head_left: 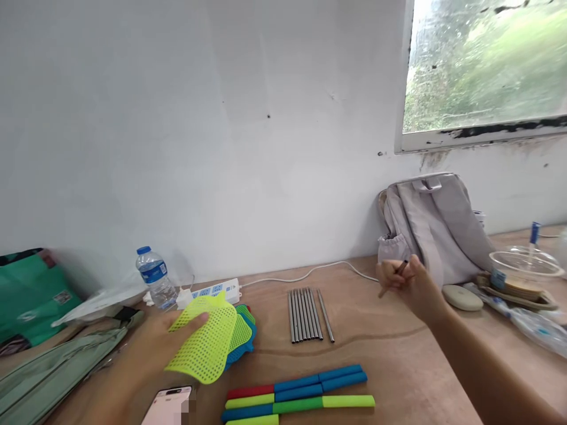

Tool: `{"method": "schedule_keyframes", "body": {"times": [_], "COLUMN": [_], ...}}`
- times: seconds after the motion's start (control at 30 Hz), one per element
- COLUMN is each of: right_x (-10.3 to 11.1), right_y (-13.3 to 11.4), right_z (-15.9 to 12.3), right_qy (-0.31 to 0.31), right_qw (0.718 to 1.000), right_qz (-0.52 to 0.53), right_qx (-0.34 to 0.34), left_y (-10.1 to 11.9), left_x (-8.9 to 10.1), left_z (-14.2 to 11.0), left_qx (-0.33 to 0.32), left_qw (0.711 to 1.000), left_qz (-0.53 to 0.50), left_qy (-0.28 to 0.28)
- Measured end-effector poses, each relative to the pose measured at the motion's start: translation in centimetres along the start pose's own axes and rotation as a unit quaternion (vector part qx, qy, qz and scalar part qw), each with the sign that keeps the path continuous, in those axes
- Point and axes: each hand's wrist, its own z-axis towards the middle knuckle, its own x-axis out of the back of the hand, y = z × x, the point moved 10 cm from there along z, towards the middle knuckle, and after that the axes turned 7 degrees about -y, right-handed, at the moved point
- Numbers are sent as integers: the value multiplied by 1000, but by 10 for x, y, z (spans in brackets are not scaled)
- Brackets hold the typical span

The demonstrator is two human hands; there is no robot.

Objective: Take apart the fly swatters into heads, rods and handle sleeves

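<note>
My left hand [170,342], blurred by motion, grips a yellow-green fly swatter head [210,342], a flat perforated plastic sheet, between thumb and fingers. Partly covered by it, more fly swatter heads [243,333] in green and blue lie in a pile on the table. Over the right side of the table, in front of the backpack, my right hand [401,280] is closed around a thin metal tube [386,289] held at a slant. Several similar metal tubes [305,316] lie side by side in the middle, with one tube [325,316] slightly apart.
Coloured foam sleeves [297,404] lie in rows at the front, beside a phone [170,404]. Behind stand a water bottle [157,277] and a power strip [225,290]. A grey backpack [436,224], a beige oval case [462,297] and a plastic bowl [522,271] occupy the right.
</note>
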Motion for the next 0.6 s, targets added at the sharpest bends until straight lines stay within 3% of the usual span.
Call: {"method": "schedule_keyframes", "body": {"times": [0.07, 0.13, 0.27, 0.37, 0.47, 0.6], "right_x": [-19, -24, -12, 5, 19, 27], "right_y": [16, 35, 76, 101, 115, 118], "right_z": [3, 5, 3, 0, -4, -4], "right_qy": [-14, -1, 63, 126, 170, 185], "right_qw": [998, 992, 973, 965, 962, 963], "right_qz": [53, 110, 196, 195, 171, 157], "right_qx": [-25, -56, -109, -124, -124, -117], "left_y": [52, 71, 43, 25, 21, 22], "left_x": [-3, -11, -37, -49, -54, -58], "left_z": [13, 22, 36, 46, 51, 52], "left_qx": [7, 14, 51, 63, 69, 68], "left_qw": [999, 998, 997, 996, 995, 993], "left_qz": [43, 59, 52, 56, 70, 101], "left_qy": [14, 31, 17, 7, -2, -9]}}
